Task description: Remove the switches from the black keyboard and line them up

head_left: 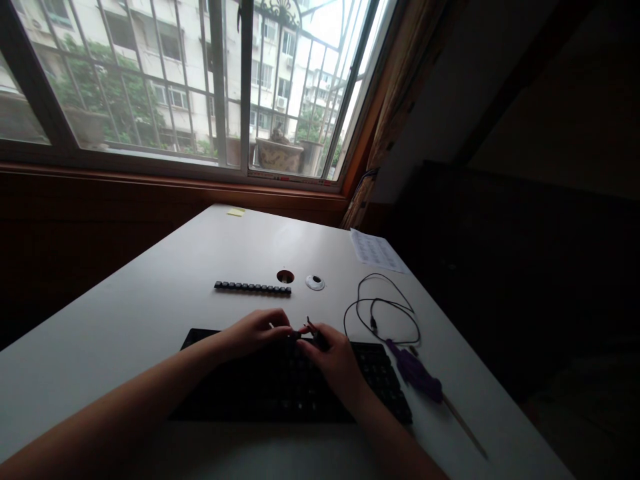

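Note:
A black keyboard (pixel 240 380) lies on the white table, partly covered by my hands and forearms. Over its far edge, my left hand (pixel 263 330) pinches a small dark keycap (pixel 295 335) between thumb and fingers. My right hand (pixel 335 353) is closed on a small dark tool (pixel 316 331) with thin prongs sticking up, close to the keycap; its exact shape is hard to make out in the dim light. Beyond the keyboard, a straight row of black keycaps (pixel 253 289) lies on the table.
Behind the keyboard are a round cable hole (pixel 285 276) and its white cover (pixel 315 283). To the right lie a coiled black cable (pixel 374 323) and a purple duster (pixel 420 375) with a wooden handle. A printed sheet (pixel 377 251) and yellow note (pixel 236 212) rest near the far edge.

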### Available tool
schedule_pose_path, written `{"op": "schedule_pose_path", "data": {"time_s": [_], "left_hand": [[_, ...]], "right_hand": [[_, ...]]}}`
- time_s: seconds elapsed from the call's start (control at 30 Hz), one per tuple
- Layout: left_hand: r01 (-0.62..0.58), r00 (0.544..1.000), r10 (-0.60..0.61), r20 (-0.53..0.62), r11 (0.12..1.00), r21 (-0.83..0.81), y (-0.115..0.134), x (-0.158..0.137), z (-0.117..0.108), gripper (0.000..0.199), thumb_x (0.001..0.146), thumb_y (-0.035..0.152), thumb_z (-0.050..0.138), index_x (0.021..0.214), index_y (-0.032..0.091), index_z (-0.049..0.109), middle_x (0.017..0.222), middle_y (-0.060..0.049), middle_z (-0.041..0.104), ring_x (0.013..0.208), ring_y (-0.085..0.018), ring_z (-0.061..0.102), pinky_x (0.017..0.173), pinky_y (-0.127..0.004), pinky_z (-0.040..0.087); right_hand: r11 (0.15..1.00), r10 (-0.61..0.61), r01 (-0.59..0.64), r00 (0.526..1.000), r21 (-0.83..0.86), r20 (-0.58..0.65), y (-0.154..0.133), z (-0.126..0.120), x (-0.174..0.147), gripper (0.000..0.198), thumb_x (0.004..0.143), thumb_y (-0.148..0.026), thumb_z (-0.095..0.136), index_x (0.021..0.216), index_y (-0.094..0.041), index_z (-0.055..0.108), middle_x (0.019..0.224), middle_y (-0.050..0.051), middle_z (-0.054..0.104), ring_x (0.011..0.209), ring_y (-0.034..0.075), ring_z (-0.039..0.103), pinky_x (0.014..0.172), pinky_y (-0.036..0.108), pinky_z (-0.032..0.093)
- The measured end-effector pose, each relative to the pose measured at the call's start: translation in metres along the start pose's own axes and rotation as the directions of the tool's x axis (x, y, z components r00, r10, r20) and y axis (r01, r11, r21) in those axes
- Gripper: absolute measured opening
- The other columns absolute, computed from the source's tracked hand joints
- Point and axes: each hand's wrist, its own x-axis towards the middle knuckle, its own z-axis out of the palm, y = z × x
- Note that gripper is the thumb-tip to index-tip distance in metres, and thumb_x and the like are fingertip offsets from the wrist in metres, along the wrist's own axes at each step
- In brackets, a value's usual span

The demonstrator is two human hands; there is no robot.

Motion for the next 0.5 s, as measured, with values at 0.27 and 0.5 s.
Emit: {"op": "schedule_pose_path", "data": {"time_s": [0.27, 0.5], "left_hand": [[-0.017, 0.998, 0.028, -0.058, 0.986, 0.167, 0.007, 0.000, 0.002, 0.016, 0.091, 0.029, 0.059, 0.097, 0.018, 0.068, 0.096, -0.006, 0.065, 0.085, -0.019, 0.061, 0.072, -0.028, 0.051], [-0.029, 0.999, 0.032, -0.022, 0.988, 0.150, 0.009, -0.001, 0.002, 0.013, 0.090, 0.026, 0.059, 0.096, 0.018, 0.068, 0.094, -0.006, 0.065, 0.082, -0.017, 0.063, 0.071, -0.026, 0.052]], "right_hand": [[0.993, 0.035, -0.037, 0.999, -0.111, -0.024, 0.005, -0.029, 0.026, 0.023, 0.078, -0.039, 0.071, 0.093, -0.022, 0.075, 0.075, 0.001, 0.068, 0.069, 0.018, 0.059, 0.064, 0.029, 0.045], [0.942, -0.013, 0.047, 0.994, -0.333, 0.106, 0.025, -0.047, 0.084, 0.018, 0.078, -0.034, 0.070, 0.090, -0.021, 0.076, 0.083, 0.003, 0.072, 0.074, 0.019, 0.062, 0.068, 0.029, 0.044]]}}
